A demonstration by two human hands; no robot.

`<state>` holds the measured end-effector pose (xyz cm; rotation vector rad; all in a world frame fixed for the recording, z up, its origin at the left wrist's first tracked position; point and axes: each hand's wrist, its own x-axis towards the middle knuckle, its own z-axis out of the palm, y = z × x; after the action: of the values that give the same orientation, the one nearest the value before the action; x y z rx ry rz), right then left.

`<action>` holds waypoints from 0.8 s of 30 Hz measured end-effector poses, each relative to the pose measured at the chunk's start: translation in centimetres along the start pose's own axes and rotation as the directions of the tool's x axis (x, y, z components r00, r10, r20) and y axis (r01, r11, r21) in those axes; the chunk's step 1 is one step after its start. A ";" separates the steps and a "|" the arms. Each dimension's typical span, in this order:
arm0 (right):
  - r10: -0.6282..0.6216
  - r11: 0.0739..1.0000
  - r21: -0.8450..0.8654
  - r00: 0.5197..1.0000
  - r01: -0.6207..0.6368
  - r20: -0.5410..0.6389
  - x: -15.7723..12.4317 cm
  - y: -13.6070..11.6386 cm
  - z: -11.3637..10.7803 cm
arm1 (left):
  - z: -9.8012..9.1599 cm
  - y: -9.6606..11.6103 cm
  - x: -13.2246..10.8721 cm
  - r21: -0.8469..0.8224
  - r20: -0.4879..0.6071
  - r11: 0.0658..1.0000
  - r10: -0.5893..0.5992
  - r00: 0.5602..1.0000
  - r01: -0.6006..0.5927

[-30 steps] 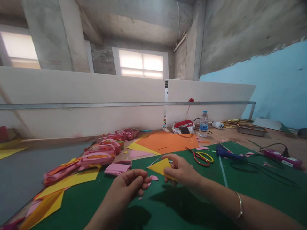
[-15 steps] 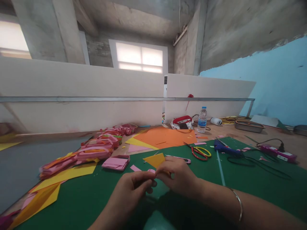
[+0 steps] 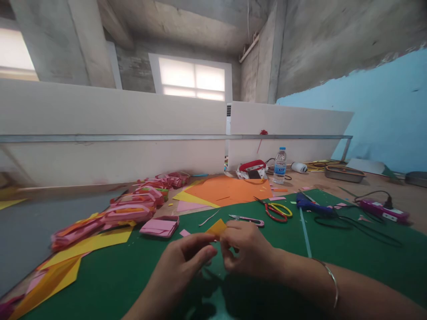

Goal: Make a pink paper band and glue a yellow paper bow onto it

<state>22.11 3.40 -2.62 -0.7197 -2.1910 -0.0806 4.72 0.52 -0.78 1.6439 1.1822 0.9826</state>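
In the lower centre of the frame, a left hand (image 3: pixel 187 260) and a right hand (image 3: pixel 248 253) meet just above a green mat (image 3: pixel 116 275). Both sets of fingertips are pinched together on a small yellow paper (image 3: pixel 216 227), whose corner pokes up between them, likely to keep it steady. Scissors (image 3: pixel 278 210) and a blue glue gun (image 3: pixel 312 205) lie within reach at centre right, and a folded pink stack (image 3: pixel 160 226) sits at centre left.

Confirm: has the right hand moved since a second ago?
Yes. The right hand, holding the yellow paper, pulled back toward the person, away from the scissors.
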 end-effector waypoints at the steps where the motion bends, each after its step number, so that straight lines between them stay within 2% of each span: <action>1: 0.005 1.000 0.019 1.000 -0.005 -0.015 0.0 0.0 0.0 | -0.1 -0.2 0.2 -0.013 -0.071 1.000 -0.004 0.997 0.003; 3: 0.009 0.997 0.075 0.998 -0.005 -0.054 0.1 0.0 0.0 | -0.3 -0.7 0.6 0.022 -0.198 0.999 0.050 0.979 -0.047; 6: -0.014 0.982 0.186 0.997 0.029 -0.081 0.2 -0.4 -0.1 | -0.7 -1.6 1.2 0.130 -0.257 0.982 0.166 0.952 -0.136; 11: -0.049 0.961 0.267 0.993 0.076 -0.106 0.2 -1.2 -0.4 | -1.2 -2.8 1.6 0.222 -0.276 0.955 0.256 0.927 -0.198; 14: -0.059 0.961 0.262 0.993 0.084 -0.102 0.1 -1.2 -0.4 | -1.2 -2.8 1.5 0.262 -0.246 0.944 0.265 0.932 -0.199; 19: -0.069 0.984 0.163 0.997 0.075 -0.041 -0.3 -0.7 -0.2 | -0.9 -2.4 1.2 0.275 -0.249 0.939 0.275 0.929 -0.205; 24: -0.156 0.986 0.051 0.987 0.157 -0.026 -0.3 -0.4 -0.1 | -0.7 -2.4 1.1 0.328 -0.232 0.930 0.251 0.940 -0.168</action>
<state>22.11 2.86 -2.68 -0.5138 -2.2173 -0.1096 3.66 2.14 -2.73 1.9583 1.4158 1.2417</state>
